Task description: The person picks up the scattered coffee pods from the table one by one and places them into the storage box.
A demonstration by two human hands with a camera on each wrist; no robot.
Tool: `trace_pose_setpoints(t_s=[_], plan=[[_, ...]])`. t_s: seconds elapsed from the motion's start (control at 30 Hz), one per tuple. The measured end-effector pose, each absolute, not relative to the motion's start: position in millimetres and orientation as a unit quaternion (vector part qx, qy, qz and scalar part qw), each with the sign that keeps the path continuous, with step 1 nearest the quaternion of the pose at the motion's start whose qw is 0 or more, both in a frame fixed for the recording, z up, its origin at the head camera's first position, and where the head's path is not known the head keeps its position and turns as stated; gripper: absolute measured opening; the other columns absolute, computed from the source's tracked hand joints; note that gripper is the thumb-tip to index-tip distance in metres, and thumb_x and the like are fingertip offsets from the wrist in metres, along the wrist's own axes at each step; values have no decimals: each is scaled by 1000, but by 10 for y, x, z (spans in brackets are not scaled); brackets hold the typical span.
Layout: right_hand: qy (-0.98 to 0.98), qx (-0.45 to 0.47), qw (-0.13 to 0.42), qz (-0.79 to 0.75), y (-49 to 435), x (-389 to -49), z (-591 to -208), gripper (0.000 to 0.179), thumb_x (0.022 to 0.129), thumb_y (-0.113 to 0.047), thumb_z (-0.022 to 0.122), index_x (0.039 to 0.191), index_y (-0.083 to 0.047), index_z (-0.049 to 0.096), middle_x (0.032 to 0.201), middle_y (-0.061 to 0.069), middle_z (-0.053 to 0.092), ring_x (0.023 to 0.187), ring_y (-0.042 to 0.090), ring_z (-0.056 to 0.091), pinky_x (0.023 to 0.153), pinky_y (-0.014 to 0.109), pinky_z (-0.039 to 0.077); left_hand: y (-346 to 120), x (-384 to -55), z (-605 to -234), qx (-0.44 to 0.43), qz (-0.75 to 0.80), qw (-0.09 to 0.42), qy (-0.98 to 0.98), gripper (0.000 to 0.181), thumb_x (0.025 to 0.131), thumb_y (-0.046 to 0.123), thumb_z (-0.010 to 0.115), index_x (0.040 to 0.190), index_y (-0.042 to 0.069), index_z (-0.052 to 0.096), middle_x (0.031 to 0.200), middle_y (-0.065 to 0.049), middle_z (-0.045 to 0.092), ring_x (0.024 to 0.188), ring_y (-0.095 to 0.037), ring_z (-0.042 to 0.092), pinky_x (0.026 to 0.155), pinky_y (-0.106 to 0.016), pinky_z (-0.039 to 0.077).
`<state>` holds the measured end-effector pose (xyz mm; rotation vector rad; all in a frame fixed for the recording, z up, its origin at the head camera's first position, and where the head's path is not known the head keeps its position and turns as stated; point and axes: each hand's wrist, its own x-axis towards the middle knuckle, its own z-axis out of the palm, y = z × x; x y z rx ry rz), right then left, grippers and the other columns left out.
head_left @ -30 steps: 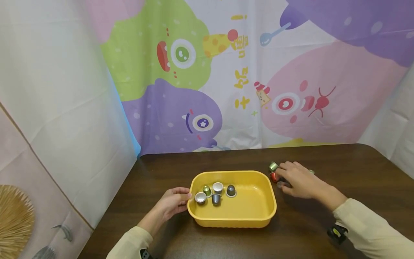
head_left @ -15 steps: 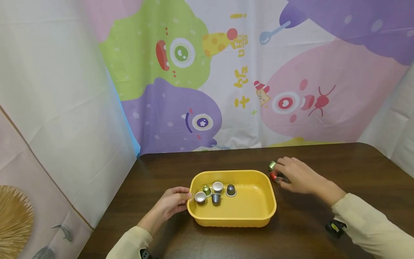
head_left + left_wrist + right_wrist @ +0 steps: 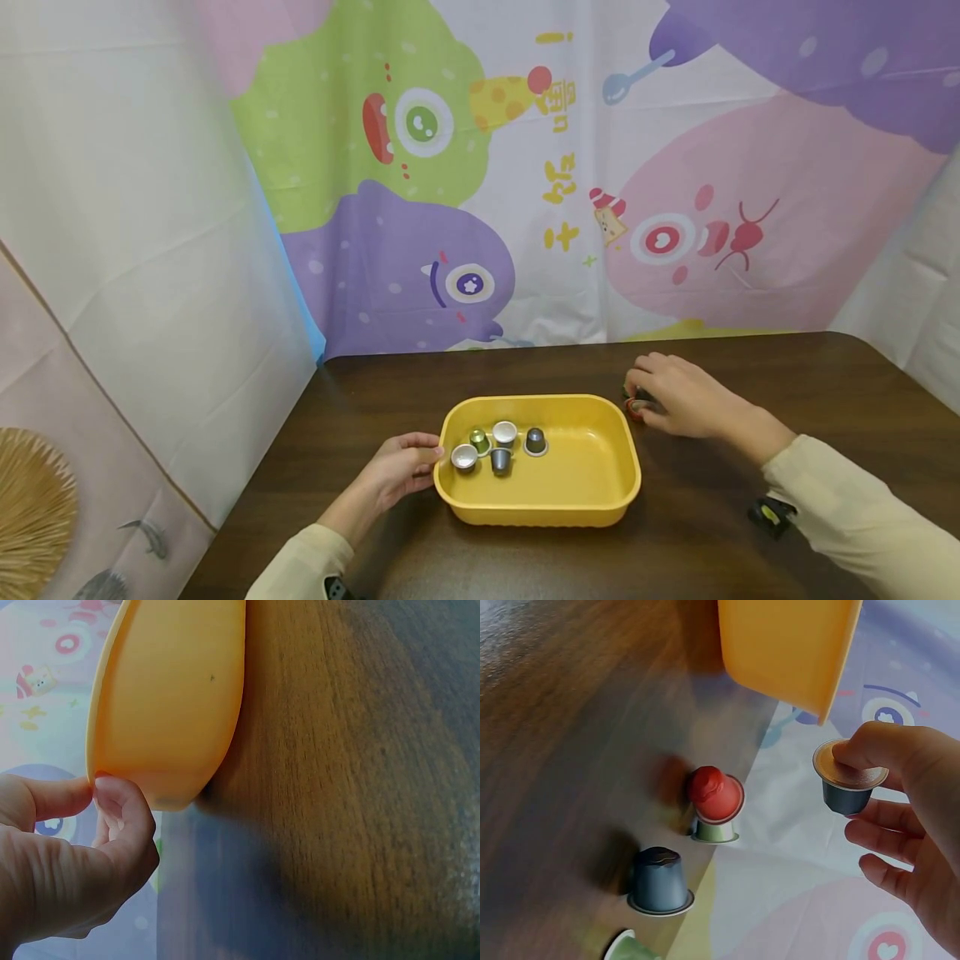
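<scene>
My left hand [image 3: 405,471] pinches the left rim of a yellow plastic tray [image 3: 555,518] between thumb and fingers; the left wrist view shows the thumb and forefinger meeting at its edge. Several coffee capsules, such as a dark grey one [image 3: 501,461] and a green one [image 3: 478,440], lie at the tray's left side. Just right of the tray, my right hand [image 3: 686,400] holds a dark coffee capsule [image 3: 845,796] with a coppery lid, thumb on the lid and fingers beneath. The hand mostly hides the capsules below it in the head view.
On the table [image 3: 420,567], the right wrist view shows a red capsule [image 3: 714,796] in front of a pale green one [image 3: 716,831], a dark blue capsule [image 3: 660,881] and another green one [image 3: 632,947]. A cartoon-printed curtain [image 3: 577,308] hangs behind.
My right hand has shifted left and slightly away from me, covering more of the green and red capsules in the head view. The left hand and tray stay put.
</scene>
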<state>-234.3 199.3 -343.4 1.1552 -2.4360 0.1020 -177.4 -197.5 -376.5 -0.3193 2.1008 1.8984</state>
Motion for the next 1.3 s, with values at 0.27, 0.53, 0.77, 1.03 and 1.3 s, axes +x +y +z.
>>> trace_pose_setpoints(t_s=[0.27,0.53,0.77,1.03,1.3], plan=[[-887,411,207,31,1934,-2365,-3368,24,73,-18,82,86,-18,62,80,-5,53,76,12,48,69,32,45,-1969,-1779,-3771,-112,661,144,728,29,94,4,58,120,-8,53,88,-4,62,76,-13,60,68,-26,54],[-885,417,206,24,1816,-2366,-3301,22,75,-17,81,87,-16,62,82,-3,54,76,13,48,70,33,45,-1982,-1801,-3770,-113,660,144,728,29,94,3,57,120,-8,53,87,-4,61,76,-12,59,68,-25,54],[-880,431,198,30,1647,-2364,-3234,20,77,-15,79,87,-15,61,81,-3,54,74,12,45,69,31,42,-1980,-1800,-3782,-116,659,144,729,27,94,3,57,119,-8,54,87,-4,62,76,-13,59,68,-25,54],[-869,450,205,31,1526,-2388,-3207,20,78,-15,78,86,-15,60,80,-3,53,73,11,43,69,30,42,-1978,-1793,-3777,-117,655,144,733,28,94,4,58,119,-8,54,88,-4,62,76,-12,60,68,-25,54],[-872,450,194,25,1406,-2394,-3195,17,78,-16,77,86,-14,61,81,-2,56,75,13,48,73,33,46,-1976,-1792,-3769,-122,651,143,735,27,94,4,58,118,-7,55,88,-4,62,76,-13,59,68,-25,54]])
